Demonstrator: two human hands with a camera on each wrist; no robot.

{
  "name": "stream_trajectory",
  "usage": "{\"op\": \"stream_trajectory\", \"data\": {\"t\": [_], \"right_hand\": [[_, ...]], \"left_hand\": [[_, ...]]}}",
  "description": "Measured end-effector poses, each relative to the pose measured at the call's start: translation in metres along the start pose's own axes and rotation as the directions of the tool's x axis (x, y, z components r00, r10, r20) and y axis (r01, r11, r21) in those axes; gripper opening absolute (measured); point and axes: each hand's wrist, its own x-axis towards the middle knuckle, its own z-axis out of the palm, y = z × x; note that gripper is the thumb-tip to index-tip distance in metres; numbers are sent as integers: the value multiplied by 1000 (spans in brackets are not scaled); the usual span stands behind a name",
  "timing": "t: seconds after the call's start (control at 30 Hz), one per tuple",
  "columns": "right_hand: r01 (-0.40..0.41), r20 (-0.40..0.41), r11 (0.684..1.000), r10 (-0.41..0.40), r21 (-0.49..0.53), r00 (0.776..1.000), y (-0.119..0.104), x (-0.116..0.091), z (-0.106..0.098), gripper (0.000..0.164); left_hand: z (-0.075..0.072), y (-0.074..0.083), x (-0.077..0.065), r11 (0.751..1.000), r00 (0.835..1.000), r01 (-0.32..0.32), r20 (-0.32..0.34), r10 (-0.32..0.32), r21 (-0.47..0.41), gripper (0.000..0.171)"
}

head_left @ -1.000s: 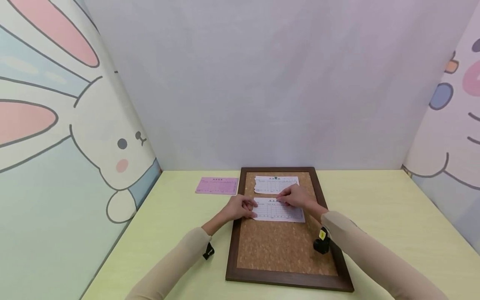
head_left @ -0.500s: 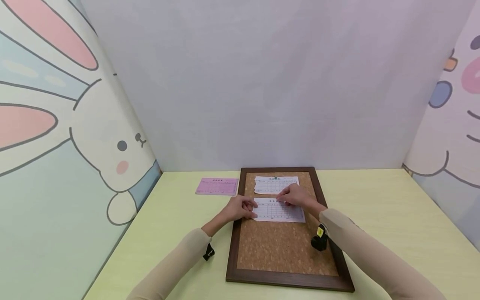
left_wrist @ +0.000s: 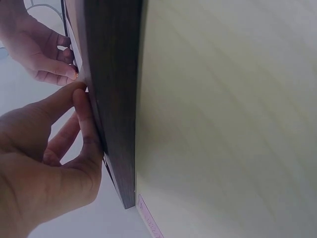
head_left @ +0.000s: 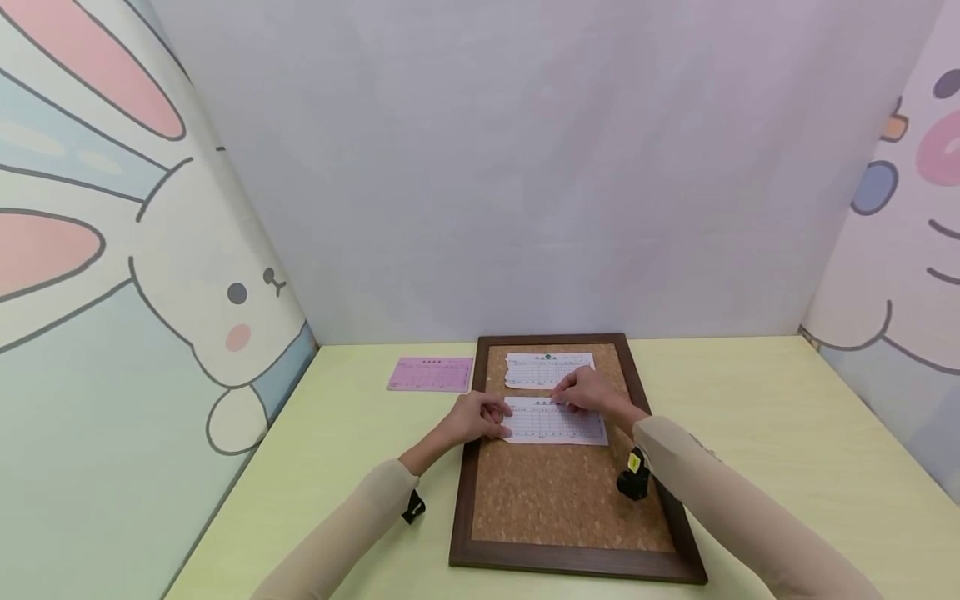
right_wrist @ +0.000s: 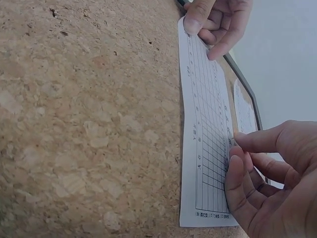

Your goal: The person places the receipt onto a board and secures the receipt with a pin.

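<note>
A white printed form (head_left: 558, 421) lies across the cork board (head_left: 570, 492) in its dark wooden frame. My left hand (head_left: 476, 417) rests at its left end, thumb (right_wrist: 193, 25) on one corner and forefinger (right_wrist: 220, 49) near the other, spread apart. At the form's top edge my right hand (head_left: 585, 390) pinches a small orange-red push pin (left_wrist: 77, 76) between thumb and fingertips; its point is hidden. Just above, a second white form (head_left: 543, 369) with a ragged left edge is held by a green push pin (head_left: 548, 357).
A pink form (head_left: 431, 374) lies on the pale yellow table (head_left: 360, 442), left of the board's far end. A grey wall (head_left: 525, 167) rises behind, with cartoon-printed panels at both sides. Black wrist cameras hang under both sleeves.
Both hands keep their places on the form. The camera under the right sleeve has shifted slightly left and up, and the head view has moved a little.
</note>
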Motion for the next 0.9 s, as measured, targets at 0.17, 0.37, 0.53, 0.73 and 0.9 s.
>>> {"op": "stream_trajectory", "data": {"t": [0.17,0.37,0.53,0.73,0.9], "right_hand": [[-7,4,1000,7,5,1000,-2,-1,-4,18],[-36,9,999,36,19,999,-3,0,-4,18],[-43,1,999,43,15,999,-3,0,-3,19],[-62,-5,998,62,23,998,-2,1,-1,18],[-84,1,996,84,9,996,-4,0,0,16]], "left_hand": [[0,0,2,1000,1000,9,-6,-9,4,24],[0,-1,1,1000,1000,3,2,-3,-3,24],[-1,-1,0,1000,1000,-2,-4,2,10,24],[1,-2,2,1000,1000,9,-6,-8,15,23],[1,0,1,1000,1000,15,-4,-15,11,23]]}}
